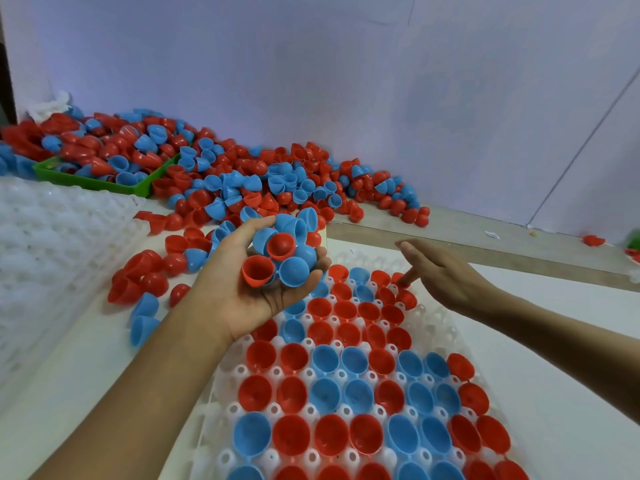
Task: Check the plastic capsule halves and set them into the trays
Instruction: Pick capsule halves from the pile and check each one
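Cupping a cluster of red and blue capsule halves (280, 252), the left hand (242, 289) hovers palm-up over the white tray's (429, 317) far-left corner. The right hand (446, 275), fingers loosely extended (holding nothing), touches one fingertip to a red half (406, 298) seated near the tray's far edge. No writing is legible. Loose halves (242, 174) heap the counter (69, 393) behind.

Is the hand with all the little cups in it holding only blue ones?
No, the left hand cradles a bunch of capsule halves that mixes blue ones with at least two red ones.
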